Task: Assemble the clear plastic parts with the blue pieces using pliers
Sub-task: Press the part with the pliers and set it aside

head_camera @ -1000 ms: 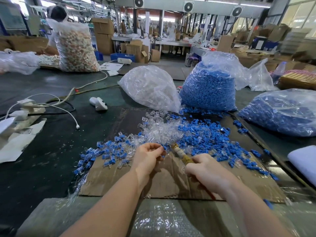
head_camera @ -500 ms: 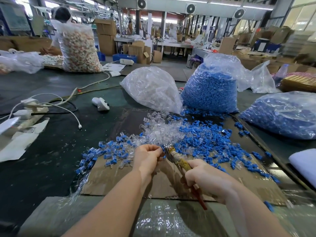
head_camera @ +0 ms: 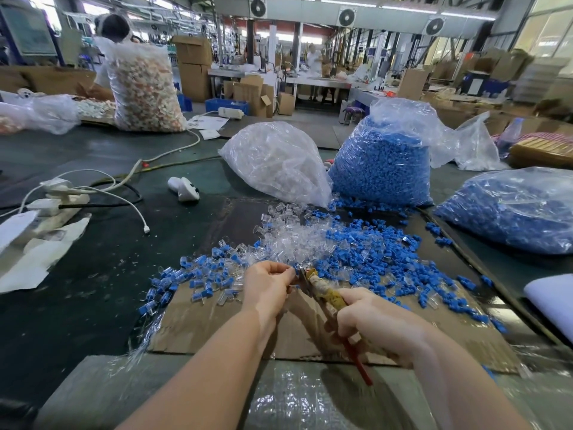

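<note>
— What's spread out here?

— A dark green worktop [head_camera: 93,290] with a flat sheet of cardboard [head_camera: 217,324] on it. At the far edge of the cardboard stand two big plastic bags, one of clear parts [head_camera: 276,162] and, just beside it on the right, one of blue pieces [head_camera: 381,169]. A third bag of blue [head_camera: 511,209] lies further right.

— And the loose stuff?

— A heap of clear parts [head_camera: 288,240] and blue pieces [head_camera: 378,249] is scattered across the cardboard, blue ones mostly to the right, with what look like joined ones [head_camera: 186,280] trailing off left.

— The hands?

— The right hand [head_camera: 381,324] is wrapped round the pliers [head_camera: 325,293], gripping the handles; a red handle pokes out below. The left hand [head_camera: 268,285] has its fingers curled, pinching something small right at the pliers' nose. I can't make out what.
</note>
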A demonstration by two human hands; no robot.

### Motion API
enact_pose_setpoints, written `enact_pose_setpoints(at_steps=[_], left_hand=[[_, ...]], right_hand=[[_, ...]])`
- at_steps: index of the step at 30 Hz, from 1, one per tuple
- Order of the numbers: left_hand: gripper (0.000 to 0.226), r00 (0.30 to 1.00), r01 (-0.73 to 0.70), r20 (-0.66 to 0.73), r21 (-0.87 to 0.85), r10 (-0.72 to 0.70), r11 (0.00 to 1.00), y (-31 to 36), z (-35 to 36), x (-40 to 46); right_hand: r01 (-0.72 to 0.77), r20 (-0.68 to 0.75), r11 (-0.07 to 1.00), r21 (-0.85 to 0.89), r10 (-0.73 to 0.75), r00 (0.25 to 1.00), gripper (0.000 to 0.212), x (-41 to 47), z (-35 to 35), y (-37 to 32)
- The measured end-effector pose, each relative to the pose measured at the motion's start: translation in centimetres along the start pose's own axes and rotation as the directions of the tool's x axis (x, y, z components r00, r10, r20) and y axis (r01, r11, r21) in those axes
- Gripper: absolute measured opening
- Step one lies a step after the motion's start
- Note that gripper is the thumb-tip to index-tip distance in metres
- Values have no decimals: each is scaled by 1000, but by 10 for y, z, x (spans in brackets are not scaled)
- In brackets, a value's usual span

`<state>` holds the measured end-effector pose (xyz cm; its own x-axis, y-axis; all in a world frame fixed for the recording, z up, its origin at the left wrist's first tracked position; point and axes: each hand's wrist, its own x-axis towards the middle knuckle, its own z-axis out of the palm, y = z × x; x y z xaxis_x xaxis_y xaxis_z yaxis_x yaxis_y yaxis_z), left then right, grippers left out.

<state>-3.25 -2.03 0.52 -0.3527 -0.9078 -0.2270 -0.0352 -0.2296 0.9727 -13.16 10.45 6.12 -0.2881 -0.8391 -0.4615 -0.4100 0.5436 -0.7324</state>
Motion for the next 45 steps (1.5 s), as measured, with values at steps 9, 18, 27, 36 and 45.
enact_pose_setpoints(at_steps=[9,18,27,36,45], left_hand=[[11,999,14,-33,14,-14,1000,4,0,-6],[10,997,45,-59,-32,-47,998,2,3,-6],[3,964,-173,-160,241,215,955,-2,-15,-3],[16,774,-75,-299,832,558,550,-3,-82,24],[21,793,-36,-252,889,554,456,-3,-85,26]], right_hand=[[42,-45,999,-24,-43,998,25,1,7,-3],[65,-145,995,-70,-75,987,16,9,13,2],[101,-363,986,-137,-144,921,66,26,17,20],[-55,-577,981,-188,-65,814,72,29,-14,45],[-255,-677,929,-267,7,736,67,36,-39,65]])
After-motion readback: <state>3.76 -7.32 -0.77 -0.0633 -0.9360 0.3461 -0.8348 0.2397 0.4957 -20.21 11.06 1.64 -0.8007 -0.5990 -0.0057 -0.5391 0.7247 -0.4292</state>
